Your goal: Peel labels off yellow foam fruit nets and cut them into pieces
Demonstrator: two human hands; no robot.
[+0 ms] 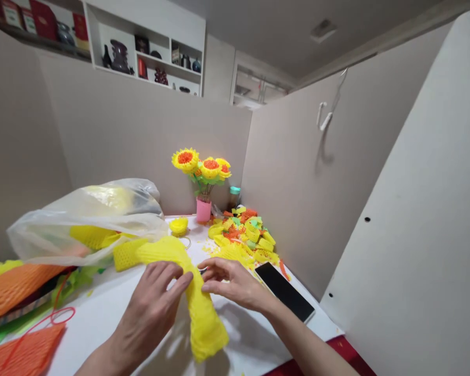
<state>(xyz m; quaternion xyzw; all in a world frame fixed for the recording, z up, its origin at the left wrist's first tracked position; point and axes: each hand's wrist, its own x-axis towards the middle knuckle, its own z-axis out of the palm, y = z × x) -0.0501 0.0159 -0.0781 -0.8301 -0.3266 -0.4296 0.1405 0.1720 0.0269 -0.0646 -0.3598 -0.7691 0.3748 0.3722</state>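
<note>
A long sleeve of yellow foam netting (207, 324) runs from the plastic bag's mouth toward me, its near end bent down over the table. My left hand (156, 297) is closed on the left edge of this netting, thumb and fingers pressed together. On the other side, my right hand (233, 282) is at the netting's right edge, thumb and forefinger apart, thumb tip at or touching it. A small dark thing shows beside the right fingertips; I cannot make out what it is.
A clear plastic bag (102, 219) and orange netting (23, 287) lie left. Beyond are a yellow cup-shaped piece (179, 226), a pink vase (203, 209) of foam sunflowers (210, 167) and a scrap heap (243, 235). A phone (285, 291) lies right. Partitions (297, 183) enclose the table.
</note>
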